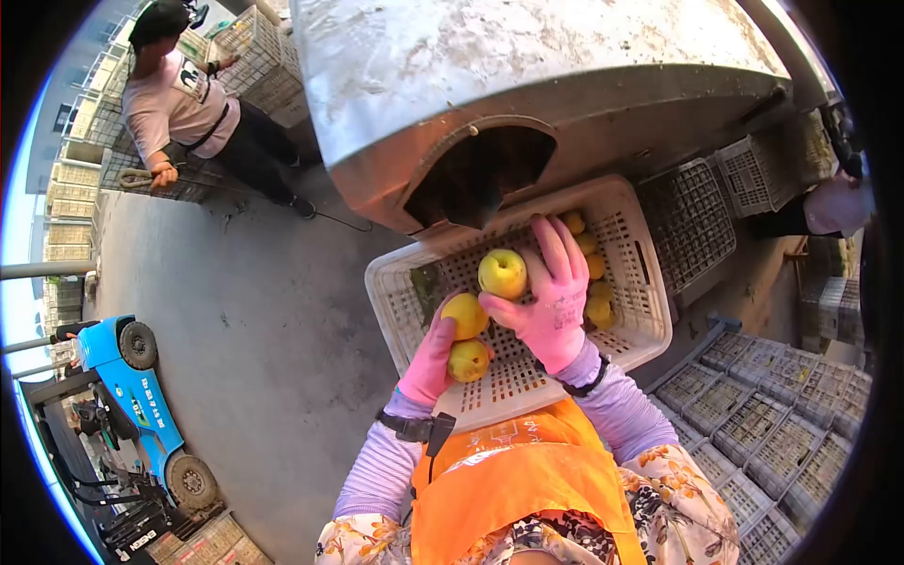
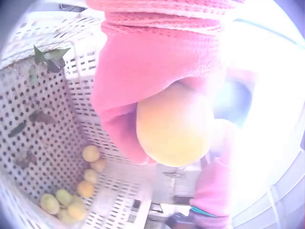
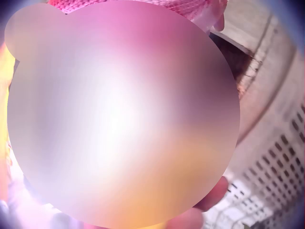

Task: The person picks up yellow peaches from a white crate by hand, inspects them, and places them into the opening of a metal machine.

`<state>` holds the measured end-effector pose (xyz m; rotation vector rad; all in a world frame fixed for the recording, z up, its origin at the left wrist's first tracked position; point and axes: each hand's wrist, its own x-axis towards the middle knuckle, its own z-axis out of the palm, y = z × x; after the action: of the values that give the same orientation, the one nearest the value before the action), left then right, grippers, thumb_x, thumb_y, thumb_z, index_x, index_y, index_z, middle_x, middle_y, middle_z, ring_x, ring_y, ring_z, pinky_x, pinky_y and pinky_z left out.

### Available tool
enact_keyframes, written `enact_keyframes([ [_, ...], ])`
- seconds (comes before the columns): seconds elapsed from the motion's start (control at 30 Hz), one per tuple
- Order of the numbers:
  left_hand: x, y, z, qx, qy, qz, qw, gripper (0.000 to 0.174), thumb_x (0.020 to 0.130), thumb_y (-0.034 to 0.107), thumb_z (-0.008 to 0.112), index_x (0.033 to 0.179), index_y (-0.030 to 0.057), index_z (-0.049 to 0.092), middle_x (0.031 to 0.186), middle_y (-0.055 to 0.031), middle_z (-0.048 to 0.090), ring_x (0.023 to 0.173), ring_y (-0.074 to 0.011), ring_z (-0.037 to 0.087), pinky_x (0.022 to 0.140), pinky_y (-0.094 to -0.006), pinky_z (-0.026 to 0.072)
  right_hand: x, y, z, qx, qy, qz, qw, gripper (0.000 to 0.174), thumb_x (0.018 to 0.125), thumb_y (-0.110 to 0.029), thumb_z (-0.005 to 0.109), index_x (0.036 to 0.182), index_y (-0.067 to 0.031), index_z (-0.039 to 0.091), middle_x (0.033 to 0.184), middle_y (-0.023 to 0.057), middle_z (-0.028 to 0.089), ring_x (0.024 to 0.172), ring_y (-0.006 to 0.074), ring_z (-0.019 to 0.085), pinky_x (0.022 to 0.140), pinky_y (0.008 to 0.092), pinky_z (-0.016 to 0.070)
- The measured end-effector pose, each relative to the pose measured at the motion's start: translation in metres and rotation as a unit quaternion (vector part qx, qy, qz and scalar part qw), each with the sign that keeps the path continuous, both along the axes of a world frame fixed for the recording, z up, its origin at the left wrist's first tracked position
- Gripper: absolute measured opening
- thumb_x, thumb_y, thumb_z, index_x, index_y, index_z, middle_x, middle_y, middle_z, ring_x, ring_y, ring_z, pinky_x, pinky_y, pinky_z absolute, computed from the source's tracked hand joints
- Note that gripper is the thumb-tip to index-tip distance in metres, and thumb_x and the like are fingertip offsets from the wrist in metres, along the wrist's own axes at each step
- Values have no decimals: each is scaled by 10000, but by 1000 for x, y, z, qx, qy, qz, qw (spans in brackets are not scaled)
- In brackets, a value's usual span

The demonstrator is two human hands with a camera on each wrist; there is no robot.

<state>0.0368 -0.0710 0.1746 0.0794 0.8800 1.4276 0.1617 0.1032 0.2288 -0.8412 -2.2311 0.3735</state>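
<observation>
Over a white plastic crate (image 1: 659,344), both gloved hands hold yellow pears. My left hand (image 1: 429,363) grips two of them, an upper pear (image 1: 465,316) and a lower pear (image 1: 468,360), with fingers curled round them. In the left wrist view a large pear (image 2: 174,126) sits in the pink glove. Between thumb and fingers my right hand (image 1: 556,301) holds a greener pear (image 1: 502,273), just above and right of the left hand's pears. A large blurred patch covers most of the right wrist view. Several pears (image 2: 86,189) lie at one end of the crate.
Above the crate's far side stands a metal machine with a dark chute opening (image 1: 485,174). Leaves (image 2: 51,58) lie in the crate. Stacked crates (image 1: 772,414) stand on the right. A person (image 1: 188,104) stands at the upper left, and a blue forklift (image 1: 132,386) is at the left.
</observation>
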Motion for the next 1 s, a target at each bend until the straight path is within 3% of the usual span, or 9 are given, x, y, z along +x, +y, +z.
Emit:
enact_keyframes([
  [0.27, -36, 13, 50, 74, 50, -15, 996, 888, 986, 753, 281, 1330, -25, 536, 973, -172, 704, 699, -224, 660, 646, -330, 547, -118, 73, -63, 118, -37, -96, 988, 787, 715, -555, 800, 1212, 34, 636, 1420, 206, 505, 1339, 442, 443, 1085, 570, 373],
  [0.37, -41, 17, 39, 120, -34, -26, 992, 875, 1001, 736, 266, 1366, -14, 530, 1034, -192, 699, 641, -230, 635, 618, -330, 531, -89, 53, -1, 13, -29, -90, 995, 857, 696, -581, 813, 1252, 38, 609, 1419, 210, 510, 1333, 450, 447, 1092, 570, 373],
  [0.43, -47, 29, 15, 202, -45, -73, 976, 897, 991, 747, 287, 1489, 15, 422, 1327, -180, 600, 989, -247, 662, 882, -361, 529, -53, 9, 20, -69, -22, -8, 997, 879, 675, -583, 829, 1252, 42, 609, 1415, 227, 510, 1323, 461, 450, 1088, 565, 380],
  [0.5, -16, 38, 42, 57, 106, 58, 991, 956, 972, 770, 304, 1564, 20, 314, 1442, -172, 525, 1219, -247, 606, 1046, -377, 471, -22, -26, 28, -155, -21, 74, 985, 901, 654, -585, 846, 1252, 46, 609, 1412, 244, 509, 1312, 473, 454, 1084, 560, 387],
  [0.53, -20, 47, 42, 107, 227, -8, 968, 1015, 954, 789, 308, 1623, 49, 123, 1570, -138, 381, 1422, -249, 430, 1180, -392, 330, -20, -27, 28, -218, 0, 63, 974, 897, 652, -580, 847, 1252, 44, 610, 1412, 244, 510, 1322, 474, 445, 1089, 565, 377],
  [0.6, -14, 62, 41, 142, 232, 57, 961, 1028, 928, 814, 337, 1631, 96, 124, 1546, -130, 417, 1381, -272, 472, 1149, -406, 377, -25, -23, 26, -331, 45, 49, 941, 891, 650, -571, 850, 1253, 41, 614, 1412, 244, 512, 1343, 478, 427, 1101, 575, 358],
  [0.77, -34, 46, 21, 147, -27, 95, 984, 913, 966, 712, 460, 1582, 81, 225, 1439, -150, 544, 1241, -295, 600, 1091, -424, 436, -95, 47, -54, -22, -42, -83, 995, 839, 707, -530, 822, 1287, 34, 604, 1447, 242, 485, 1413, 463, 357, 1152, 568, 283],
  [0.83, -16, 54, 55, 44, 376, 108, 919, 716, 987, 565, 531, 1467, 56, 377, 1336, -114, 610, 1133, -270, 643, 1001, -437, 480, -114, 68, -54, 29, -22, -73, 997, 823, 719, -483, 819, 1305, 43, 580, 1414, 253, 508, 1371, 457, 411, 1134, 538, 338],
  [1.0, -23, 65, 16, 53, -14, 179, 982, 565, 1084, 515, 337, 1351, 63, 543, 1239, -109, 638, 1104, -263, 630, 926, -468, 547, -47, 41, 0, -118, 44, 96, 987, 898, 711, -549, 805, 1338, 43, 552, 1457, 269, 477, 1386, 481, 400, 1140, 559, 340],
])
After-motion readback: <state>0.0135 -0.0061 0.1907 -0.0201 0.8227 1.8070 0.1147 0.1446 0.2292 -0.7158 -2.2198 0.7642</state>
